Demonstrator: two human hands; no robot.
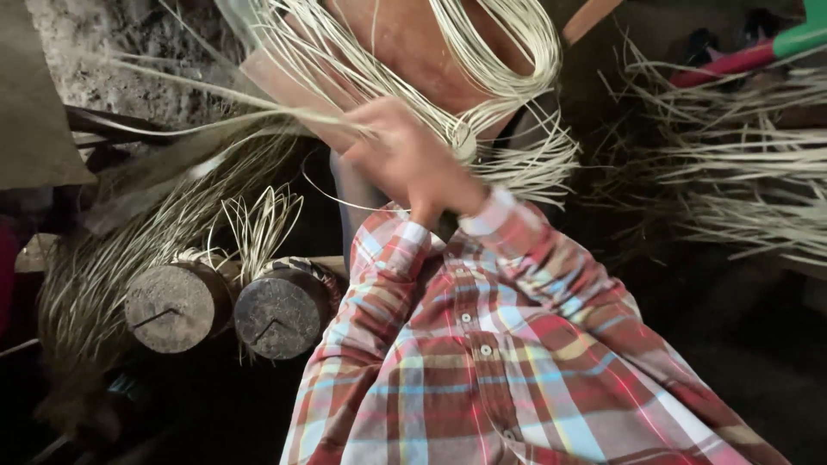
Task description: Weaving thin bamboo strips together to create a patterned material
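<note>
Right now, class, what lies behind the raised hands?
Behind the hands hang pale cane strips over a brown board. The hands cover where the strips are gripped.

Both plaid-sleeved arms reach forward and meet, the left hand (379, 142) and right hand (439, 176) overlapping, blurred, fingers curled closed together.

A dark floor (758, 344) fills the lower right of the frame. At lower left two round wooden blocks (228, 310) stand side by side — touching — with loose pale cane strips (86, 284) spread about them. More strips (741, 172) are heaped at upper right.
</note>
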